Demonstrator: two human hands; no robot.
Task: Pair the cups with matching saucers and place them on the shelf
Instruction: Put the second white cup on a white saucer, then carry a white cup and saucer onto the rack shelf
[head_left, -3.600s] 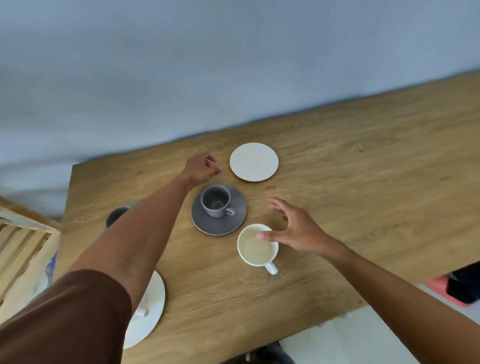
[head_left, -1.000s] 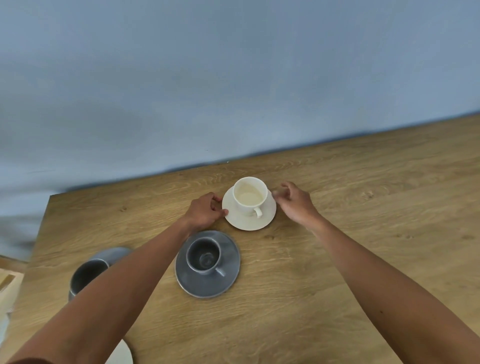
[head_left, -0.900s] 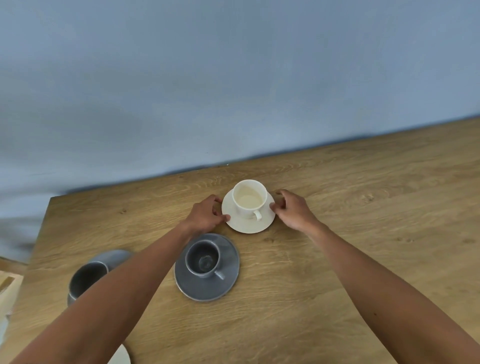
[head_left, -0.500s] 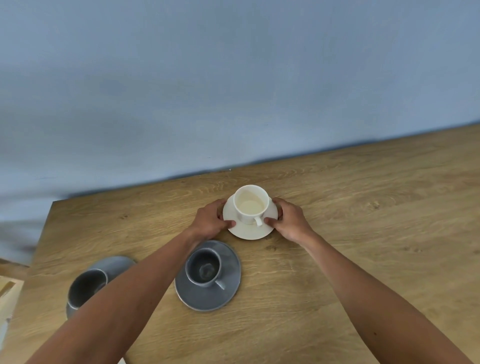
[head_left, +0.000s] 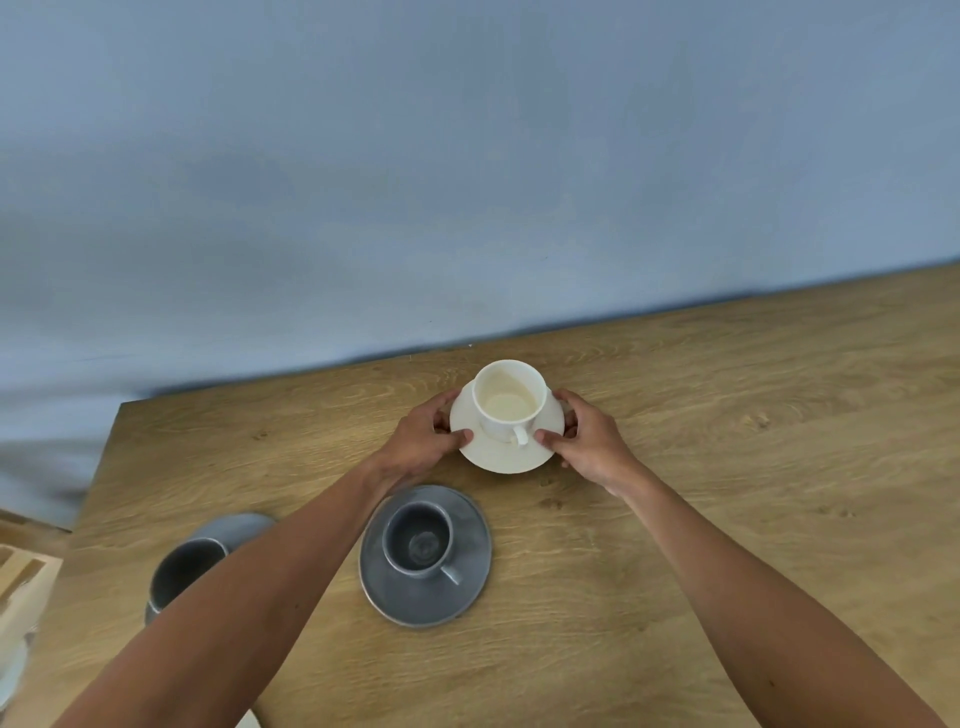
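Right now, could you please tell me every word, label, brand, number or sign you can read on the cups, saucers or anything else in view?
There are none.
White cup and white saucer, held between the left hand and right hand: plain.
Grey cup on grey saucer: no marking.
Wooden table and blue wall: no text.

Second grey cup (head_left: 182, 571) half hidden behind forearm.
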